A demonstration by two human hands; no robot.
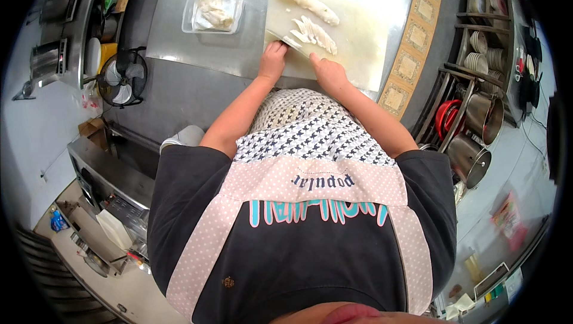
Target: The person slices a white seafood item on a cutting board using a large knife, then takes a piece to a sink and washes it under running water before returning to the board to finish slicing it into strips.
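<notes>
My right hand point(330, 73) grips a knife, its index finger stretched along the back of the blade point(292, 43). The blade slants up and left across a pale cutting board point(362, 51). My left hand point(272, 61) is at the board's left edge, fingers curled close against the blade; whether they pinch anything is hidden. Just beyond the blade lies a row of thin pale meat slices point(315, 35), partly fanned out. A whole strip of pale meat point(309, 6) rests farther up the board. To the left, a clear plastic container point(190, 19) holds more pale pieces point(215, 13).
The board lies on a shiny metal worktop point(170, 46). A patterned tan strip point(405, 55) runs along the right side. A black fan point(122, 77) stands at the left. Shelves at the right hold stacked plates point(476, 62) and metal pots point(468, 160).
</notes>
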